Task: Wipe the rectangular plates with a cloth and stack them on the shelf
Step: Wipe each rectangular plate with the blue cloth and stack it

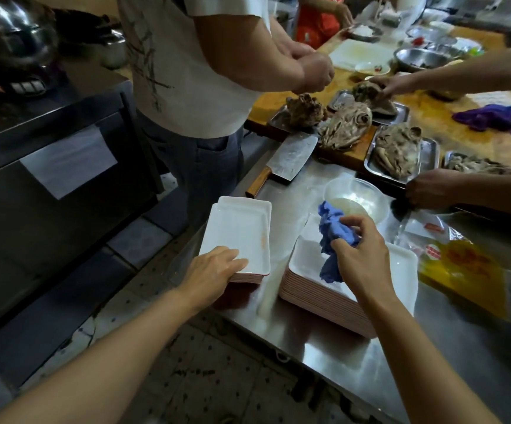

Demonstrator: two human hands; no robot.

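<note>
Hold blue cloth [336,240] pinched in right hand [361,258] over tall plate stack [400,264] at 3 o'clock; steady small stack [239,231] at 9 o'clock, left hand [214,270] flat-fingered. Wipe corners fully.

Dim indoor light, brightest on the white plates [239,231] and the steel table [431,347], which shows soft glare. The upper left and lower right are dark. Wide-angle bending curves the edges; the far right is blurred.
</note>
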